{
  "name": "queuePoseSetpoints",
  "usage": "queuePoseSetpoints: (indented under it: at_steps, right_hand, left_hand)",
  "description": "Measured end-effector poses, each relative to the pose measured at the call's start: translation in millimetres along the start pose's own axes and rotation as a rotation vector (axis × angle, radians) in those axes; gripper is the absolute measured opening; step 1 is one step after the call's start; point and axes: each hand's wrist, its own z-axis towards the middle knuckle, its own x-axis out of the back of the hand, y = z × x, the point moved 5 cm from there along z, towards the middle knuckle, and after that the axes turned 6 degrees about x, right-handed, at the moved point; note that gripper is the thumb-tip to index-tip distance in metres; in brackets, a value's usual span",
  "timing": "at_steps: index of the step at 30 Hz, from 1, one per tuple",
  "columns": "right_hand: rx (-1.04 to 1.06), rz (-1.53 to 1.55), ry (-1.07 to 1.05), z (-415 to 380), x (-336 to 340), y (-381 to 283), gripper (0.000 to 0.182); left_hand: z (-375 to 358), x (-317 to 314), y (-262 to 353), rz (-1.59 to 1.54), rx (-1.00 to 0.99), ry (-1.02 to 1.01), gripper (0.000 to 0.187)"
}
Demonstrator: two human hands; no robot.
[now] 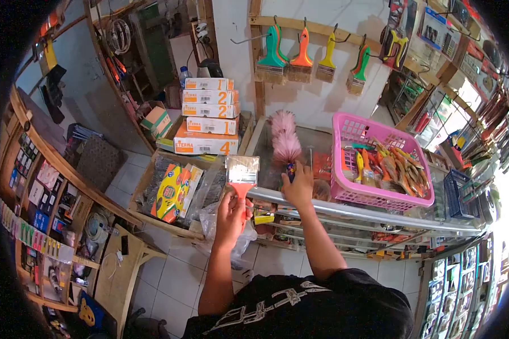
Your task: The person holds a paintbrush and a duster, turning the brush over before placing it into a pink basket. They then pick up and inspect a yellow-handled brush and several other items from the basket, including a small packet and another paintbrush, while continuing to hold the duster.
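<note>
Faces packed shelves (45,209) at nine o'clock, tiled floor (172,277) at seven, boxes (211,125) at eleven. Grips a paintbrush (242,170) centrally in the left hand's (229,219) fingers; closes the right hand's (300,186) round a pink duster (285,140) over the glass desk (350,209), near a basket (379,196) at three.

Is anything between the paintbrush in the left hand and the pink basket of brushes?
Yes: the right hand, on the handle of the pink duster, lies across the direct line from the paintbrush in the left hand to the basket. Nothing visible covers the basket's top.
</note>
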Motion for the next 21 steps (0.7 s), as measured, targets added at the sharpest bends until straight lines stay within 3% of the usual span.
queuePoseSetpoints:
  at_steps: [7, 10, 13, 16, 21]
  right_hand:
    - [-0.093, -0.125, -0.234, 7, -7, -3, 0.049]
    - [-0.082, -0.094, -0.201, 6, -7, 0, 0.042]
    - [-0.158, 0.177, -0.107, 2, -5, 6, 0.042]
    - [-0.288, 0.725, -0.304, -13, -1, 6, 0.035]
    - [0.143, 0.607, -0.544, -31, 81, -45, 0.036]
  left_hand:
    - [6, 0, -11, -0.025, 0.008, -0.003, 0.025]
    - [11, -2, -12, -0.044, -0.008, -0.014, 0.026]
    - [12, -4, -9, -0.104, 0.009, 0.011, 0.028]
    - [15, -3, -6, -0.09, 0.012, 0.058, 0.031]
    - [18, -5, 7, -0.155, -0.003, 0.111, 0.029]
